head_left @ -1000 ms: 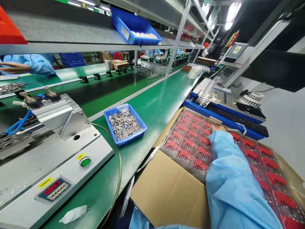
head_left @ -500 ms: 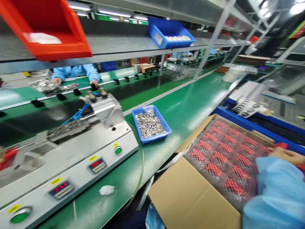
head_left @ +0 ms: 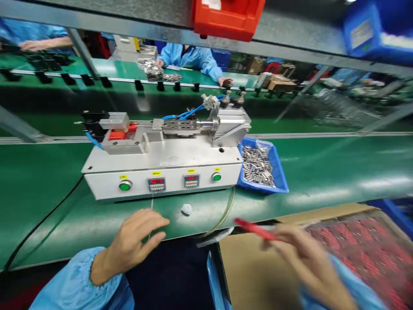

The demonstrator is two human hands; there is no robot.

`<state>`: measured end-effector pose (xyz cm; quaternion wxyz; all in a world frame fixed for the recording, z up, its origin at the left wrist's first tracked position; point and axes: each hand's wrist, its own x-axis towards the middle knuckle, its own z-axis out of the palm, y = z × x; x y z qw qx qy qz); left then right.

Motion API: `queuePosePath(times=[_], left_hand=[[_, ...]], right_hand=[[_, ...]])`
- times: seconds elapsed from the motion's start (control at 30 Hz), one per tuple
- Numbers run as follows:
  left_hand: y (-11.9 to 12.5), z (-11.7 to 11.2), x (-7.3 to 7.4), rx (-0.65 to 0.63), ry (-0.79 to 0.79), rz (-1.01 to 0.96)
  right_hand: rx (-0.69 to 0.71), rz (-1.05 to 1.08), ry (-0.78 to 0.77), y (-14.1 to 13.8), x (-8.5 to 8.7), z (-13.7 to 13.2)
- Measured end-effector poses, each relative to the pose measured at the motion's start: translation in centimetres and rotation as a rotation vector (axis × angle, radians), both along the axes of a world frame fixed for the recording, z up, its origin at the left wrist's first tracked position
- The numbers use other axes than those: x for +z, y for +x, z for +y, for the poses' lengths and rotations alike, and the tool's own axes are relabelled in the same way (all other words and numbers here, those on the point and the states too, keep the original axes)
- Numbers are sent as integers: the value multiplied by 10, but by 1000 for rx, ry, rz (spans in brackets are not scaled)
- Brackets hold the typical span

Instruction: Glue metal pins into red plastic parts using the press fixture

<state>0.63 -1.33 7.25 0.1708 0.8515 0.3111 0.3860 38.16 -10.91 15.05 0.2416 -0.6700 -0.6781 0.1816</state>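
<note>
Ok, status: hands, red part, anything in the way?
Left hand open, visibly empty. Right hand gripping red part, both blurred, near carton flap. Small white lump on bench before machine.

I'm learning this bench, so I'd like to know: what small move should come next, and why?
Probably bring the red part in the right hand leftward to the left hand. That hand is open with nothing visible in it, and the red part's free end points leftward. Stopping there seems sensible, as a red piece sits in the machine's left end.
</note>
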Motion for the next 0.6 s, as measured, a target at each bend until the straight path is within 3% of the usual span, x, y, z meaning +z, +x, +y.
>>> queuePosePath(times=[0.07,0.1,0.23,0.3,0.43,0.5,0.6], left_hand=[[20,-10,-2,-94,-44,-15],[27,-14,-5,-126,-61,-30],[21,-21,-25,-186,-190,-155],[3,-19,-40,-139,-342,-157],[-28,-14,-64,112,-799,-201],[-31,-12,-67,199,-990,-305],[-25,-7,-65,230,-1117,-428]], right_hand=[[298,310,-214,-47,-3,13],[383,439,-249,-68,-7,23],[503,673,-191,-116,-29,53],[428,660,-112,-121,-37,58],[132,561,51,-118,-62,62],[86,533,66,-118,-84,66],[93,440,62,-128,-119,74]])
